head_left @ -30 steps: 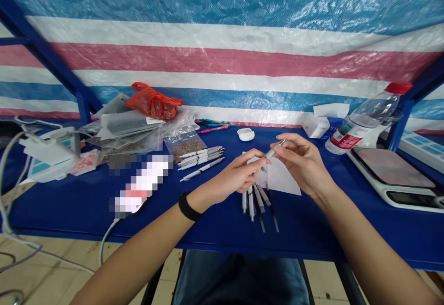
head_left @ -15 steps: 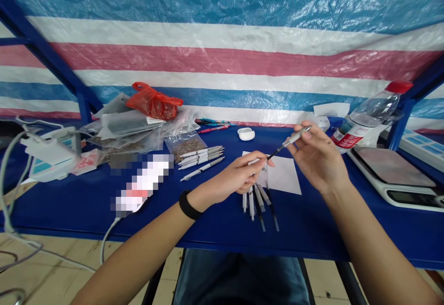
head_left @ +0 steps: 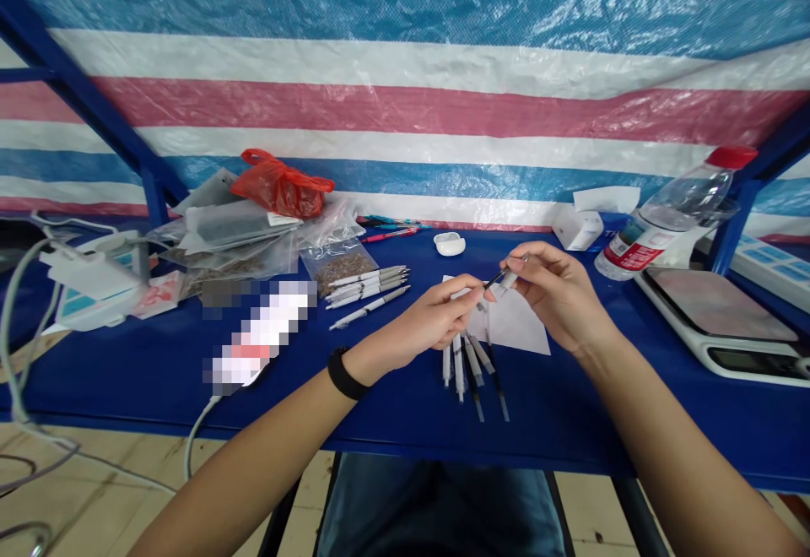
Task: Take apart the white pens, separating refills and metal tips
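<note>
Briefly, at the bench: left hand [head_left: 436, 317] and right hand [head_left: 558, 300] close together above the near half of a blue steel table [head_left: 132, 380], fingertips nearly meeting. Slim white pen [head_left: 507, 280] tilted between them, clamped in the right fingers [head_left: 525, 267], dark narrow end pinched at the left fingertips [head_left: 482, 289]. Exact grip on the dark end partly hidden by the fingers. Black wristband [head_left: 344, 375] on the left wrist.

Directly below the hands, a sheet of white paper [head_left: 522, 325] and a fan of white-and-black pens [head_left: 468, 370] lying on the table, dark tips toward the near edge. Left of these, a bundle of white pens [head_left: 367, 284] beside a zip bag of brown granules [head_left: 338, 268], one loose white pen [head_left: 370, 308] just nearer — all well apart from the hands.

Farther back: red plastic bag [head_left: 282, 187], stacked clear packets [head_left: 228, 232], coloured pens [head_left: 387, 232], white earbud case [head_left: 449, 243], tissue box [head_left: 575, 229]. To the right, plastic bottle with red cap [head_left: 671, 224] and digital scale [head_left: 715, 321]. Pixelated object [head_left: 259, 337] unreadable. Striped tarp [head_left: 405, 42] behind everything.
</note>
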The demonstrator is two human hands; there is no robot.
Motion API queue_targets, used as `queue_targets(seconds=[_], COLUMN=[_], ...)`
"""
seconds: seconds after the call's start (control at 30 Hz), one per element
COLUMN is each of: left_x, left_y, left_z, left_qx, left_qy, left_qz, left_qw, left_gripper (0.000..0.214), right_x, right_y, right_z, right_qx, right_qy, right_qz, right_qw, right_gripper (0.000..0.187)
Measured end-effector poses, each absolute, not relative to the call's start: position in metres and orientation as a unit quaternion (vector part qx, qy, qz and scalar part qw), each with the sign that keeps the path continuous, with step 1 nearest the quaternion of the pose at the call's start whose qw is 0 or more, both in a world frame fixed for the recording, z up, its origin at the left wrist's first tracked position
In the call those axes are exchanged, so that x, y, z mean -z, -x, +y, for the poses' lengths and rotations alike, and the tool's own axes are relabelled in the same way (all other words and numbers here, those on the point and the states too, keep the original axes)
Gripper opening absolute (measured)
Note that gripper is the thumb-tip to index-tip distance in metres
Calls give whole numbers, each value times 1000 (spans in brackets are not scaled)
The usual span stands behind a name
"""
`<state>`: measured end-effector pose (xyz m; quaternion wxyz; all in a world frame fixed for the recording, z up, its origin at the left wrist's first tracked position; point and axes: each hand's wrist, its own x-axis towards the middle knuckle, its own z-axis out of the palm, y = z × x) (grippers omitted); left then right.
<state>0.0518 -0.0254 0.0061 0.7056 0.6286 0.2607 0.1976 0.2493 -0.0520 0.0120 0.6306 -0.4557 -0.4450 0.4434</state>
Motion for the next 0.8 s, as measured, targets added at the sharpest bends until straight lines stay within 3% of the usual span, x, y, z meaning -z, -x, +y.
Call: queue_targets(seconds=[0.07, 0.17, 0.3, 0.43, 0.57, 0.8], left_x=[-5, -1, 2, 1, 1, 0], left_y=[-52, -53, -53, -52, -53, -53], left_z=[-25, -23, -21, -20, -21, -22], left_qx=[-211, -257, -276, -263, -258, -255], left_qy=[-674, -764, -806, -808, -811, -815], left_qz=[276, 333, 412, 427, 425, 419], left_qw=[652, 490, 322, 310, 309, 309], left_gripper=[31, 29, 27, 28, 28, 29], right_x=[-11, -12, -10, 0, 10, 12], right_y=[-252, -261, -267, -261, -256, -260], right_z=[-50, -47, -45, -44, -42, -41], right_qx=[-422, -370, -380, -406, -377, -375], right_qy=[461, 500, 575, 613, 662, 665], right_qz=[-427, -410, -445, -506, -534, -548], right_qw=[654, 667, 572, 451, 368, 341], right_gripper=[24, 26, 37, 37, 26, 22])
